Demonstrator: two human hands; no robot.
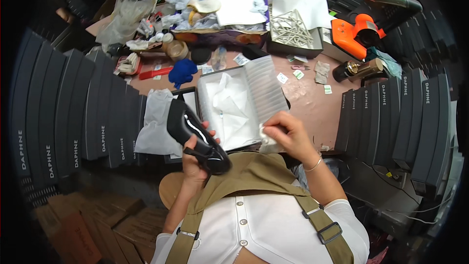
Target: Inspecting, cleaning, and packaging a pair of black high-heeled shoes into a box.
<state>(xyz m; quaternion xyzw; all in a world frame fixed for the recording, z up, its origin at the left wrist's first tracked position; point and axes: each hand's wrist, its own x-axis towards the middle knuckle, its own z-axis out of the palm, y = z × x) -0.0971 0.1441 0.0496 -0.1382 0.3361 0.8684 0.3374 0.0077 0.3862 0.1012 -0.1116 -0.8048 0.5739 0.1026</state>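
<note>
The left hand (194,159) sits at lower centre of the frame, its fingers clenched around a glossy black high-heeled shoe (195,137); the palm hides the shoe's middle, and the thin heel pokes out below the knuckles. Only one shoe shows. Just right of it, the right hand (288,134) has its fingers pinched on a small white cloth (267,139), partly hidden under the fingers. Between and above the hands lies one open box (266,85) with crumpled white tissue paper (227,105) inside and a ribbed sheet over its right side. The pink surface (308,100) is mostly buried in clutter at the upper frame, hard to sort out. Dark flat boxes (73,112) stand in rows at left and right, too many and too bent by the lens to count.
</note>
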